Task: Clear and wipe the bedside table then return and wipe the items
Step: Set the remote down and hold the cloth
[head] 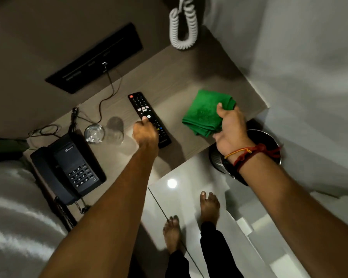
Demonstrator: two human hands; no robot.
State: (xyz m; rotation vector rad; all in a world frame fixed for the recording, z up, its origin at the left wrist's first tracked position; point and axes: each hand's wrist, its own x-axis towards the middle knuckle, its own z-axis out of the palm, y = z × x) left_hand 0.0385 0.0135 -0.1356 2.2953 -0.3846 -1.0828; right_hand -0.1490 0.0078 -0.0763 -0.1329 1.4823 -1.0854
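Note:
A black TV remote (143,106) lies on the light wooden bedside table (169,63). My left hand (146,132) covers its near half, thumb on its buttons, fingers closed around it. A folded green cloth (204,112) lies near the table's right edge, and my right hand (230,127) grips its near right corner. A clear drinking glass (94,133) stands left of the remote. A black desk phone (68,167) sits at the table's near left corner.
A dark wall panel (94,59) with a thin cable (107,93) plugged in is behind the table. A white coiled cord (182,27) hangs at the back. A round bin (225,159) stands under my right wrist. Bedding (12,207) lies left; my bare feet are on the glossy floor.

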